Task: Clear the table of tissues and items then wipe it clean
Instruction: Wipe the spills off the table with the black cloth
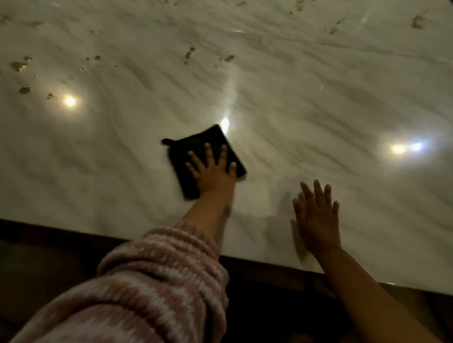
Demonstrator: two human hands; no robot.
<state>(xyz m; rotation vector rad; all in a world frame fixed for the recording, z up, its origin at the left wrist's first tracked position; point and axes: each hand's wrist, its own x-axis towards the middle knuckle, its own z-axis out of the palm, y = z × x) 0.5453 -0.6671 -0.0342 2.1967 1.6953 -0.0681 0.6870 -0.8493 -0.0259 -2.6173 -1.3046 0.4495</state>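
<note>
A black square cloth (191, 149) with a small loop at one corner lies on the white marble table (320, 104), near its front edge. My left hand (212, 169) presses flat on the cloth with fingers spread, a pink knitted sleeve pushed up the forearm. To the right of it, my right hand (317, 219) is open, palm down, fingers apart, holding nothing, over the table close to the edge. Brown spill stains (19, 66) dot the far left of the table, more stains (189, 54) lie at the middle back, and another stain (418, 22) sits at the far right.
The table's dark wooden front edge (55, 233) runs diagonally from left down to the right. Ceiling lights reflect as bright spots (69, 101) on the glossy marble. The area below the edge is dark.
</note>
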